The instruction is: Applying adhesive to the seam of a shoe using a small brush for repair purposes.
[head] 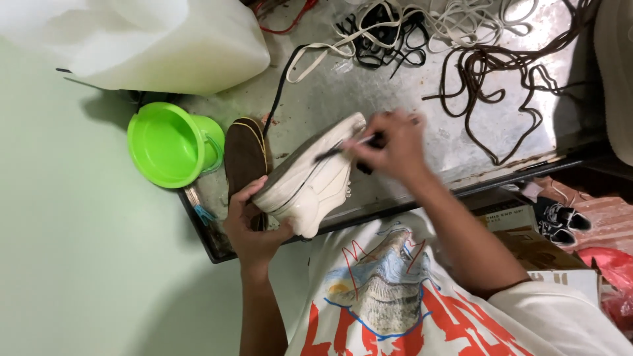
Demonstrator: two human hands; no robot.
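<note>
From my remote seat I see the left hand (250, 227) wrapped around the heel end of a cream sneaker (308, 178), fingers curled over its sole edge, holding it tilted above the front edge of a metal tray (409, 138). The right hand (390, 146) is closed around a thin dark-handled brush (346, 148), pinched between the fingers (the hand is blurred, so I cannot make out the bristle end clearly); the tool's tip lies against the sneaker's upper side, just beyond the right fingertips.

Just past the left hand's knuckles a brown suede shoe (246, 155) lies on the tray, touching or nearly touching the sneaker's side. Further out from that hand sits a bright green plastic cup (173, 145) with a handle, and beyond it a large translucent white jug (151, 39). Well beyond the right hand, loose laces (501, 72) in brown, black and off-white are tangled over the tray's far part.
</note>
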